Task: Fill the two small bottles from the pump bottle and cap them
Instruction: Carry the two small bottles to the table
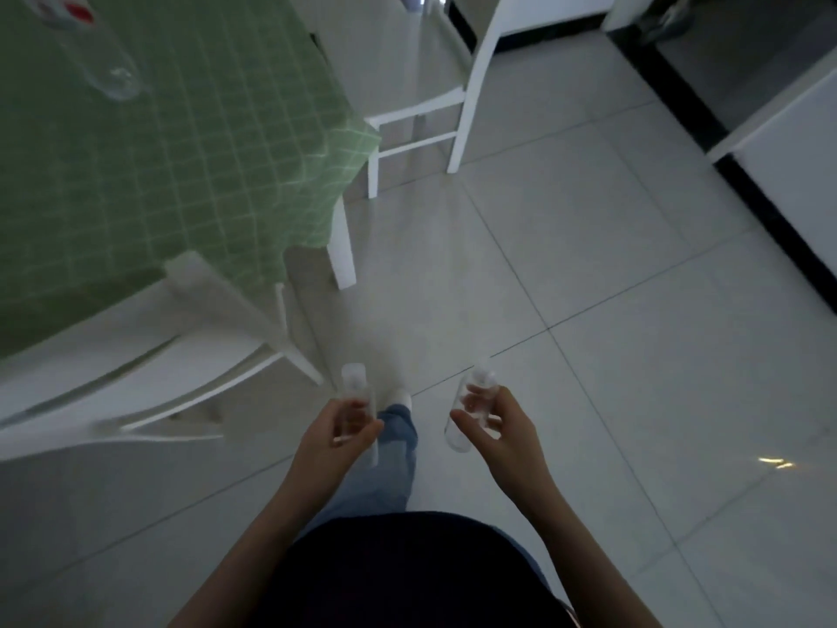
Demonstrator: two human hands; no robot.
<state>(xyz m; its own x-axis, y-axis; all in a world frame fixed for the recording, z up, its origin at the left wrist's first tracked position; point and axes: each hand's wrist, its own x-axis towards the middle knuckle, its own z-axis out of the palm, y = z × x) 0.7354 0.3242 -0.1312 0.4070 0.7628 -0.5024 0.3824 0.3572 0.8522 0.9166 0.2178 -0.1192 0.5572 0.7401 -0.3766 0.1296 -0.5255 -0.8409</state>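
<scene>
At the far left, a table (pixel 149 165) draped in a green checked cloth fills the upper corner. On it, near the top edge, stands a clear bottle (pixel 97 52) with a red mark near its top; it is blurred, and whether it has a pump cannot be told. A white chair (pixel 149 355) sits tucked against the near side of the table, smeared by motion.

Lower down, just left of centre, the left hand (pixel 337 435) is closed around a small clear bottle (pixel 355 387), fingers and thumb wrapped on its lower body while its top pokes up above the hand. The bottle is held roughly upright over the pale tiled floor (pixel 634 333). Beneath it show a leg in blue jeans (pixel 389 464) and a white shoe (pixel 398 396).

A second white chair (pixel 435 115) stands beyond the table's far corner, near the top middle.

Right of centre, the right hand (pixel 498 430) grips the second small bottle (pixel 471 403), thumb on the near side and fingers over the front, the bottle tipped slightly with its top pointing away. Both bottles look clear; whether they hold liquid or carry caps cannot be made out. The 2 hands are held apart, each at about the same height.

At the far right runs white cabinetry (pixel 788 183) with a dark base.
</scene>
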